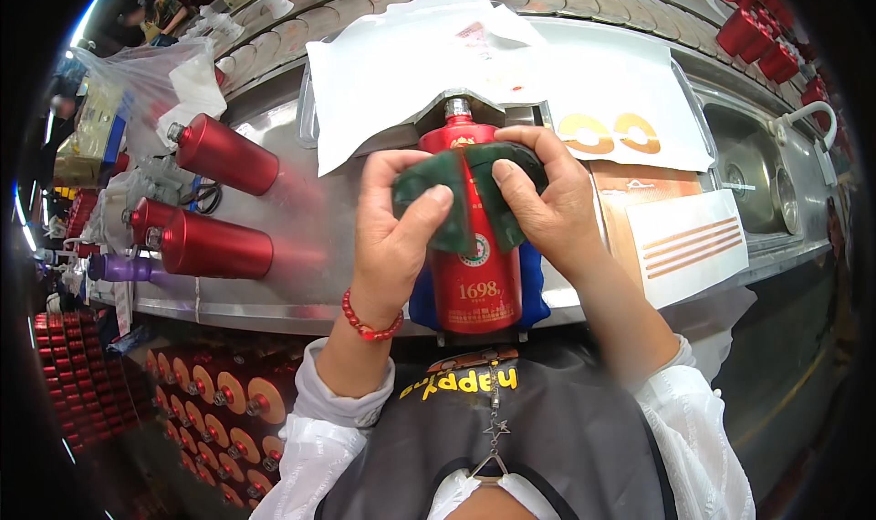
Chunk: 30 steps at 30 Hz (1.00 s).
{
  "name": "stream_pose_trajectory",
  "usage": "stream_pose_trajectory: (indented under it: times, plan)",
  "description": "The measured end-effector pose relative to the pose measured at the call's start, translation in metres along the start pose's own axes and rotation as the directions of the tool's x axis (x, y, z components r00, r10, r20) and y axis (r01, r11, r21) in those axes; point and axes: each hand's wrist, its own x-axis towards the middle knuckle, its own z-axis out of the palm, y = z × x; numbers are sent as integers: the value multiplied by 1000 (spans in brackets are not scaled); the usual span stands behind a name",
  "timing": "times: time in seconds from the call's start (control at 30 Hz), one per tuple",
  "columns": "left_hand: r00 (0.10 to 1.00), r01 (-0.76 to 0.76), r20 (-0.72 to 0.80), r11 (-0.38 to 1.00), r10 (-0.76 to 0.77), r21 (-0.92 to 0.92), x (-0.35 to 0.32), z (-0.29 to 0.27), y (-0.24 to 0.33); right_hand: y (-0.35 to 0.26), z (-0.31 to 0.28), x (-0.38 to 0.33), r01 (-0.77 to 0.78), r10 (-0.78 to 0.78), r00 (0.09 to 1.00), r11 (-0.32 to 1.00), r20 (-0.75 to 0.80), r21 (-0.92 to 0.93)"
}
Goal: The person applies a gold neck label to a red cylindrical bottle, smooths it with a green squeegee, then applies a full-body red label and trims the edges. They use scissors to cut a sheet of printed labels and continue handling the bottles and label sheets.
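A glossy red bottle (pixel 479 292) with a clear neck and gold print lies on a blue pad (pixel 533 292) in front of me, its neck away from me. My left hand (pixel 388 219) is closed round a dark green, bendy flat scraper (pixel 427 192), the thumb on top. A second green scraper (pixel 501 226) is gripped by my right hand (pixel 552 205), thumb on top and fingers behind. The two scrapers lie side by side over the bottle's upper half, hiding part of its printed front. A thin red strip of bottle shows between them.
Left on the metal bench lie red bottles (pixel 219 244) and a purple bottle (pixel 119 267). White paper (pixel 401 50) covers the far side. To the right are gold C-shaped decals (pixel 584 135), a sheet of thin strips (pixel 689 237) and a sink (pixel 744 155). A conveyor (pixel 620 9) runs behind.
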Motion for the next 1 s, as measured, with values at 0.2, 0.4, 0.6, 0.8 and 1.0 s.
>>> stream_pose_trajectory:
  times: [0.2,0.4,0.6,0.8,1.0]
  plan:
    - [995,-30,-99,987,15,-159,-6,-12,-32,35,-15,-25,-107,121,991,977,-64,183]
    - [987,-144,-72,989,142,-23,-46,4,-25,-5,-2,-63,-20,30,997,989,-65,149]
    - [980,-106,-176,994,97,-40,-81,-7,-30,1,-11,-97,-133,162,980,964,-113,228]
    - [971,-189,-150,982,185,-15,-91,1,-50,11,-5,-110,-44,46,996,998,-80,34]
    - [974,-188,-125,982,187,4,-85,9,-30,-10,-9,-104,-112,119,993,973,-22,203]
